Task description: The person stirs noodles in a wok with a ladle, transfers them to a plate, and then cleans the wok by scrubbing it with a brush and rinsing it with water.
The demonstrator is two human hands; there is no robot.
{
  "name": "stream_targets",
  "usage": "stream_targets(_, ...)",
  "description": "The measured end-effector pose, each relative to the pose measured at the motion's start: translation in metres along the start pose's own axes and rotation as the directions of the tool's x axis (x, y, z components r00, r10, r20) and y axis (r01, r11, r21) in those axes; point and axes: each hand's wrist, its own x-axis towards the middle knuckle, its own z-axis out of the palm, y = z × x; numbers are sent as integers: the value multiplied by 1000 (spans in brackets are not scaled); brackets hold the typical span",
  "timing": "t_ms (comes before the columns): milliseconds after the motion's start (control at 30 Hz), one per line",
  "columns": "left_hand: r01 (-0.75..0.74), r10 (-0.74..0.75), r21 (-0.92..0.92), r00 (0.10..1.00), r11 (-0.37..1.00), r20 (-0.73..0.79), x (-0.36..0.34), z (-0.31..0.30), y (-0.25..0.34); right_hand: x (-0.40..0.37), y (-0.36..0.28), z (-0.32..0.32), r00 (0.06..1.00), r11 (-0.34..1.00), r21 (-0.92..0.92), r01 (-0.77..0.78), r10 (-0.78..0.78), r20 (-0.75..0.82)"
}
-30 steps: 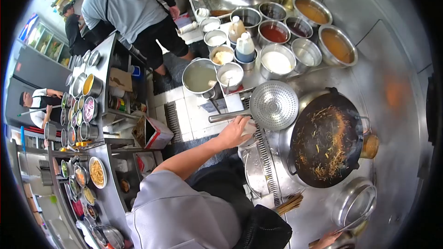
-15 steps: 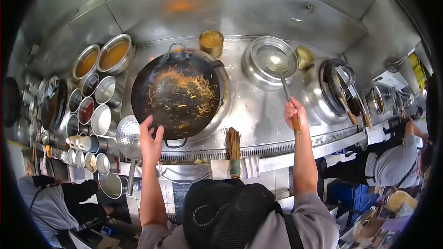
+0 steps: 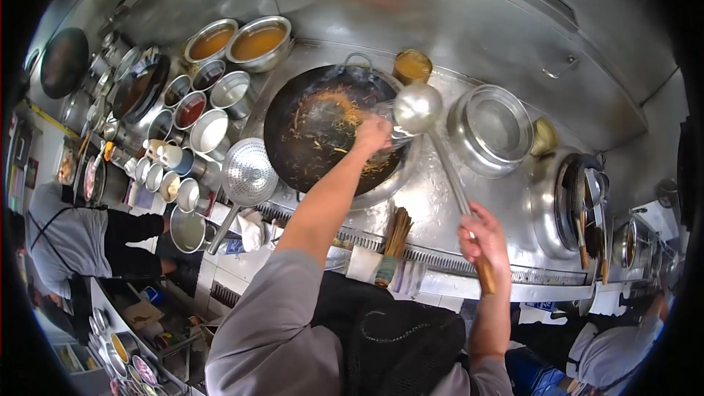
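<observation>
My left hand [image 3: 374,134] reaches over the black wok [image 3: 308,139], which holds scraps of noodles and vegetables. It grips a small clear container [image 3: 394,130] right beside the bowl of a steel ladle [image 3: 416,108]. My right hand [image 3: 480,240] is closed on the ladle's wooden handle end near the counter's front edge. The ladle's bowl hangs over the wok's right rim, touching or nearly touching the clear container.
A perforated skimmer [image 3: 249,172] lies left of the wok, beside several steel bowls of sauces and seasonings [image 3: 209,128]. A steel basin [image 3: 496,128] sits to the right, a bamboo brush [image 3: 396,238] in front. Co-workers stand at the left [image 3: 73,238] and lower right [image 3: 609,352].
My left hand left the wok's near rim and now reaches across the wok. The ladle has swung from the steel basin over to the wok's right rim. The view shifted right.
</observation>
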Motion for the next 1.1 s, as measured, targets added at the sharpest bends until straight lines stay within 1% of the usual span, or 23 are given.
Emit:
stream_targets(67,-15,14,17,997,1000,73,-3,-12,-8,36,15,-5,991,964,-232,129,-116,68)
stream_targets(133,-234,226,262,972,936,60,-20,-29,-32,75,12,0,974,839,-504,207,-227,23)
stream_targets(167,-361,349,288,932,887,93,-29,-42,-51,99,6,3,950,733,-629,259,-312,29)
stream_targets(233,-393,421,305,907,868,-30,-79,-65,-62,156,-10,1,869,514,-786,342,-491,57)
stream_targets(267,-354,395,329,917,875,-62,-103,-76,-68,190,-18,0,812,411,-828,382,-577,89)
stream_targets(333,-330,380,381,923,864,-61,-145,-97,-83,256,-42,9,793,188,-917,352,-581,185)
stream_targets(400,-309,357,404,933,861,-48,-177,-107,-97,324,-54,23,854,143,-948,283,-488,181)
stream_targets(433,-310,353,403,935,861,-34,-187,-108,-105,348,-61,32,849,145,-942,302,-490,197)
stream_targets(467,-407,454,388,890,827,-34,-193,-107,-104,366,-69,40,927,369,-881,296,-332,173)
stream_targets(500,-404,457,433,889,806,-21,-193,-106,-104,377,-76,45,971,571,-786,238,-159,179)
stream_targets(533,-403,458,473,889,783,-2,-192,-104,-104,383,-81,42,969,571,-784,245,-165,183)
stream_targets(567,-334,413,595,911,731,4,-191,-100,-105,388,-86,34,976,707,-679,199,-82,200)
stream_targets(600,-341,418,594,908,729,9,-190,-98,-106,391,-90,24,974,820,-556,134,-4,227)
stream_targets(633,-315,435,675,900,667,-10,-189,-95,-111,392,-82,9,959,502,-819,277,-100,264)
stream_targets(667,-290,460,746,888,599,-23,-186,-91,-116,385,-65,-11,963,505,-820,269,-113,246)
stream_targets(700,-257,455,773,889,580,-46,-182,-88,-129,367,-41,-35,766,230,-817,529,-544,343)
stream_targets(733,-260,464,771,885,582,-51,-180,-87,-133,350,-27,-58,385,-144,-783,605,-808,446)
stream_targets(867,-252,480,776,874,578,-73,-181,-82,-132,250,-55,-82,394,-52,-798,600,-849,351)
stream_targets(933,-290,505,761,861,581,-58,-179,-80,-133,207,-88,-66,740,563,-691,453,-670,-61)
stream_targets(967,-279,485,745,872,606,-68,-178,-81,-135,209,-96,-71,717,639,-570,517,-687,-119)
stream_targets(1000,-266,463,730,883,630,-78,-179,-81,-136,208,-105,-83,708,638,-571,517,-693,-134)
stream_targets(1067,-284,464,723,884,629,-56,-180,-83,-131,202,-126,-117,569,672,-440,596,-740,-359)
stream_targets(1100,-281,455,719,889,636,-56,-180,-82,-129,188,-138,-134,545,691,-394,606,-721,-428)
